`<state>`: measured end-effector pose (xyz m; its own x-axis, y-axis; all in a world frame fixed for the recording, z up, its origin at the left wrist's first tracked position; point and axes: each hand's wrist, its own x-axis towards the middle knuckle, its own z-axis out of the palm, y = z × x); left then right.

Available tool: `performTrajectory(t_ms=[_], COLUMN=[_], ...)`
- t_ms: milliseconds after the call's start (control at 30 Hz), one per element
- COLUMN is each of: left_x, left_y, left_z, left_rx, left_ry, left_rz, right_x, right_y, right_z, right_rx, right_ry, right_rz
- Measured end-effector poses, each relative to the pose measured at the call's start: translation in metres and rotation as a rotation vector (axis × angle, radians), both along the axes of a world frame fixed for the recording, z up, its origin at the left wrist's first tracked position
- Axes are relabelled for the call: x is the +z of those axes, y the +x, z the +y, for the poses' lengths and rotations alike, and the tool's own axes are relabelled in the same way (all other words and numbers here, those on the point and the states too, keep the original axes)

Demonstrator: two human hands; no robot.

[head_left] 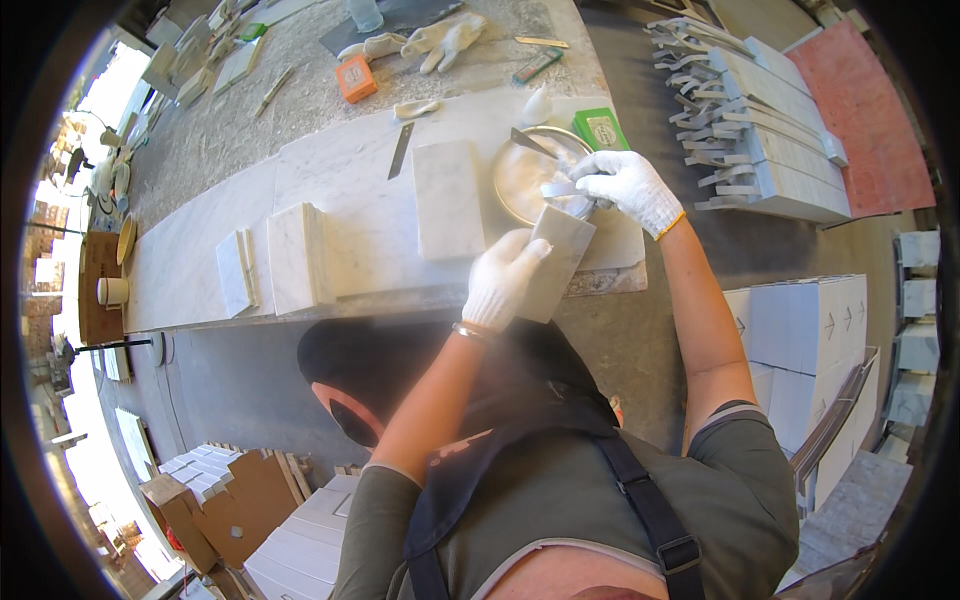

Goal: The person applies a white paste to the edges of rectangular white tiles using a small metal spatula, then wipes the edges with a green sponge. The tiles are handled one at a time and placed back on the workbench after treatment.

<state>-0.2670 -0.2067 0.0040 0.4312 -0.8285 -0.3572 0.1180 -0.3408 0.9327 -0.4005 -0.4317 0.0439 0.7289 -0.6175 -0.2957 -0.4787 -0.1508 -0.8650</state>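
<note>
My left hand (503, 280), in a white knit glove, grips a grey-white marble tile (562, 262) by its left side, tilted beside the table's near edge. My right hand (637, 192), gloved too, pinches a small putty knife (561, 188) with its blade over a round metal pan (502, 196) of white paste (522, 172). The knife's handle is mostly hidden by my fingers. Another blade (534, 143), dark and pointed, lies across the pan's far rim. Left of the pan, a marble tile (448, 200) lies on the pale slab (365, 245).
Tile stacks (296, 258) stand left along the slab. Around the pan are a green box (602, 130) and a white squeeze bottle (537, 103). Farther back lie an orange block (355, 79) and loose gloves (445, 42). White cartons (810, 325) stand close to my right arm.
</note>
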Motion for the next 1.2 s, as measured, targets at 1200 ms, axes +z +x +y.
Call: performTrajectory(t_ms=[1200], left_x=[-0.004], left_y=[0.0], left_z=[0.0], left_rx=[0.011], left_ry=[-0.001], left_rz=[-0.013], right_x=[0.045], right_y=[-0.02], right_z=[0.016], right_rx=[0.038], right_ry=[-0.126], right_rz=[-0.133])
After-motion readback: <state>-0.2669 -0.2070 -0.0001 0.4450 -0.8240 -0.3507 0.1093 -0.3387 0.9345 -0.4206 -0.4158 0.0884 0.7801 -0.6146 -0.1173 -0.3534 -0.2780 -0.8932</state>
